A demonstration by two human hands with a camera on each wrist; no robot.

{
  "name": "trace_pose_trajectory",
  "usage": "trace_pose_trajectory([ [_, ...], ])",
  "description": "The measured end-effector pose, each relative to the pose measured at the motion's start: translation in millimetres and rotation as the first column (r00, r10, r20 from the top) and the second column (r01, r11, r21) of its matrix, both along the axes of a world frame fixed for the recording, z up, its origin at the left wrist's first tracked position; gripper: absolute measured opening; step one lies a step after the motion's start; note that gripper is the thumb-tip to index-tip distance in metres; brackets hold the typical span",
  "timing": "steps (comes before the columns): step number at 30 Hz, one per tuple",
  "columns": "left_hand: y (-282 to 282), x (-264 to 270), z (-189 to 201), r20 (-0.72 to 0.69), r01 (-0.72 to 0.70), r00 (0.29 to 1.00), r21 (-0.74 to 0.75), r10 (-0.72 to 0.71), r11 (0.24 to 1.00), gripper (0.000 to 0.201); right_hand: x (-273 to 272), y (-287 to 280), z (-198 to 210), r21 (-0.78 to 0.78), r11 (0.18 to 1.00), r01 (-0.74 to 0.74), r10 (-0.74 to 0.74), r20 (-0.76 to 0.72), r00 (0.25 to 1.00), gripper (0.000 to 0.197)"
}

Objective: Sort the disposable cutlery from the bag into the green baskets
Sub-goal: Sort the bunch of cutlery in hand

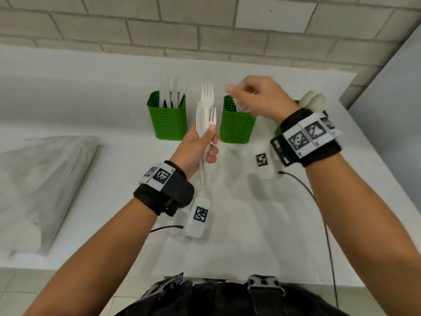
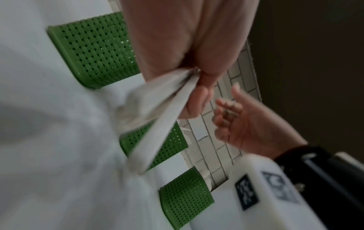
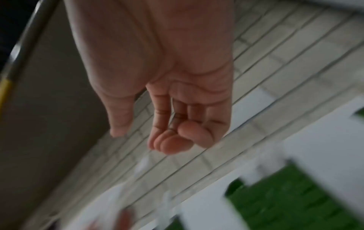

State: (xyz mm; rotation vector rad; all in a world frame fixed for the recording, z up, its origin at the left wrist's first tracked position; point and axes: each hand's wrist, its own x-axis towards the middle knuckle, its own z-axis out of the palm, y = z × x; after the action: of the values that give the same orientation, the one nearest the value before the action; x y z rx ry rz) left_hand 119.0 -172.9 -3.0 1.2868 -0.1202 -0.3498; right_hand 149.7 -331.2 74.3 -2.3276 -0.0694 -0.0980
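Observation:
My left hand grips a bundle of white disposable cutlery by the handles, fork tines pointing up, in front of the gap between two green baskets. The left basket holds several upright knives. The middle basket stands under my right hand, which hovers above its rim with loosely curled fingers and holds nothing. The right basket is mostly hidden behind my right wrist; spoons stick out of it. In the left wrist view, the cutlery handles fan out below my left hand.
A crumpled clear plastic bag lies on the white counter at the left. A grey tiled wall rises right behind the baskets. Cables run from both wrist units across the counter near its front edge.

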Motion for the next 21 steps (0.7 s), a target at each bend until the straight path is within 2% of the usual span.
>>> trace_pose_trajectory([
  [3,10.2,0.2,2.8,0.088,-0.056,0.995,0.113,0.046,0.992,0.013,-16.0,56.4,-6.5,-0.079,0.981,-0.178,0.173,-0.068,0.983,0.047],
  [5,22.3,0.8,5.9,0.150,-0.087,0.987,0.180,0.060,0.980,0.020,-16.6,82.7,-13.6,-0.141,0.973,-0.180,0.178,-0.025,0.984,0.048],
  [10,64.5,1.3,6.1,0.166,-0.097,0.984,0.187,0.066,0.978,0.029,-10.3,123.8,-20.7,-0.171,0.977,-0.126,0.135,0.043,0.990,0.028],
  [12,80.7,1.4,5.1,0.121,-0.102,0.989,0.132,0.086,0.986,0.029,-6.0,135.7,-22.4,-0.123,0.989,-0.083,0.095,0.099,0.991,0.027],
  [14,94.3,0.9,4.8,0.088,-0.075,0.994,0.092,0.067,0.993,0.020,0.2,146.4,-22.9,0.011,0.999,-0.030,0.028,0.133,0.991,0.023],
  [17,109.9,2.9,4.4,0.080,-0.062,0.995,0.105,0.054,0.992,0.006,6.3,163.2,-27.7,0.181,0.983,-0.020,0.003,0.095,0.996,0.021],
  [19,117.6,7.4,2.5,0.093,-0.087,0.993,0.137,0.074,0.987,0.012,4.9,176.2,-33.9,0.194,0.980,-0.050,0.044,0.036,0.998,0.028],
  [21,123.8,11.1,0.1,0.107,-0.098,0.991,0.173,0.080,0.980,0.021,5.1,186.1,-39.3,0.116,0.991,-0.072,0.067,0.048,0.997,0.027],
])
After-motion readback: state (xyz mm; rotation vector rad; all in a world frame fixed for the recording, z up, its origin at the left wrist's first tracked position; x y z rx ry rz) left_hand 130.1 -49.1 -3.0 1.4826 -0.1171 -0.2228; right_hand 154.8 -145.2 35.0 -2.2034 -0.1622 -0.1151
